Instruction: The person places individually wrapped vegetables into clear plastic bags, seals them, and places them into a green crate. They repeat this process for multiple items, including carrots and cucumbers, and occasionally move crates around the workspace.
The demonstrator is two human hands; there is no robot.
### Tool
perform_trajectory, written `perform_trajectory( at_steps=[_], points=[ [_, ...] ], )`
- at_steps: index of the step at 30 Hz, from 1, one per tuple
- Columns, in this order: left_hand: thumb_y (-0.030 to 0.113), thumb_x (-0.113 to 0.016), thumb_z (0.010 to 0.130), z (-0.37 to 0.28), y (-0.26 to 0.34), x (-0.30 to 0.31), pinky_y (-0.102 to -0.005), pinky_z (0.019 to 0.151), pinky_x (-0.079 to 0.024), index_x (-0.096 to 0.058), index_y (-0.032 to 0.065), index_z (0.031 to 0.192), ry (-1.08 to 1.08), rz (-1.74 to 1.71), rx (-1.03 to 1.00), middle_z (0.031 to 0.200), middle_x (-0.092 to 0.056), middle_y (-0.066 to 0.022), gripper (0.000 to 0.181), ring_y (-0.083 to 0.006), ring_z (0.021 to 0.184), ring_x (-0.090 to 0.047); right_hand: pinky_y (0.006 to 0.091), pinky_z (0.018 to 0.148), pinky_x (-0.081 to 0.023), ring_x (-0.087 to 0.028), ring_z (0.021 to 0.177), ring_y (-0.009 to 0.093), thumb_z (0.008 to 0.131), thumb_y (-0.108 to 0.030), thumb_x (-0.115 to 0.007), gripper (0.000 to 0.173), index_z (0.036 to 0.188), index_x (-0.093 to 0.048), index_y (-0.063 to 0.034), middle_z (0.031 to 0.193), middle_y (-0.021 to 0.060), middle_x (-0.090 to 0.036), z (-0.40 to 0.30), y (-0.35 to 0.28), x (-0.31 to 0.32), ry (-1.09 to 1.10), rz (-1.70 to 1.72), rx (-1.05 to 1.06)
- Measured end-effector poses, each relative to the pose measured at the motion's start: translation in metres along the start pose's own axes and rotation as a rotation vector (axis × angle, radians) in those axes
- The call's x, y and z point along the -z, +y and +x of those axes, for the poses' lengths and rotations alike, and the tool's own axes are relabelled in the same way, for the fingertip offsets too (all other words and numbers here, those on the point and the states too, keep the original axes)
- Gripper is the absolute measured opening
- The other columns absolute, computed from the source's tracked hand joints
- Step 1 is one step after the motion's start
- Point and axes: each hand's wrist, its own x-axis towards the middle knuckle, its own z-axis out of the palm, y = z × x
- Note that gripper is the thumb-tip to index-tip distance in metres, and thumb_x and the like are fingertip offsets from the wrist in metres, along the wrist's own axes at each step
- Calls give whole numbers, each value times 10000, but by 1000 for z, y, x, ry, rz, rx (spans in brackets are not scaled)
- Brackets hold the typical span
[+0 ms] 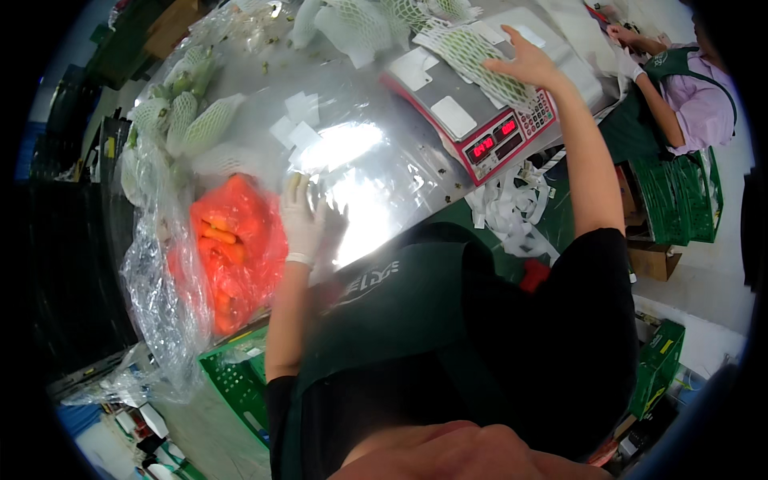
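Note:
My right hand, bare and with fingers spread, is over a long green vegetable in white foam netting. Its thumb appears to touch the netting. That vegetable lies across a red-framed digital scale with lit red digits. White labels lie on the scale's plate. My left hand wears a pale glove and holds nothing; its fingers point away from me over the shiny metal table. Right beside it sits a red plastic bag with orange vegetables in it.
More netted green vegetables lie at the table's left, near crumpled clear plastic. Loose white labels are mid-table. Label backing strips hang below the scale. A co-worker is at the right. Green crates stand beyond.

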Motion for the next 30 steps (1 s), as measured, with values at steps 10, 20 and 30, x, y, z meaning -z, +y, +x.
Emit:
perform_trajectory(
  at_steps=[10,20,30],
  points=[
    [225,-647,820,-23,-4,11,-438,894,-430,-630,75,1018,-40,-83,80,1026,-612,-141,249,-334,1018,-553,425,995,-432,-532,1200,404,642,-657,-721,1161,1487,-219,-37,1292,309,-522,21,-8,-20,-95,-5,-66],
    [188,-637,821,-21,38,-61,-421,804,-469,-634,82,911,-207,-204,293,909,-614,-139,139,-341,904,-569,428,907,-488,-607,1077,393,649,-408,-772,988,1425,-310,-8,1205,259,-595,-87,-137,-40,-171,162,-72],
    [146,-616,895,35,13,-17,-305,666,-473,-589,29,832,-118,-741,647,770,-598,-33,136,-173,679,-546,425,898,-472,-597,1057,398,624,-443,-765,970,1372,-367,30,1141,300,-595,-201,-186,-147,-765,346,-71]
  ],
)
